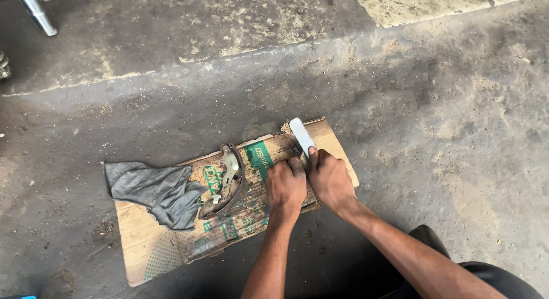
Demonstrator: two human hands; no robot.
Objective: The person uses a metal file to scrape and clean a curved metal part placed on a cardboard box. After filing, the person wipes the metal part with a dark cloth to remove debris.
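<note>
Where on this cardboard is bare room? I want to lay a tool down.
Free: the cardboard near corner, below the grey rag, and the far right corner beside the white bar. Crowded: the middle, with the brake shoe, left hand and right hand.

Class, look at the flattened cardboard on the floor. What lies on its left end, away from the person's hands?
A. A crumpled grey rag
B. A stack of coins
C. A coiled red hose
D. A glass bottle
A: a crumpled grey rag lies over the left end of the cardboard, beside a curved metal part, while the left hand and right hand work together at the right end.
</note>
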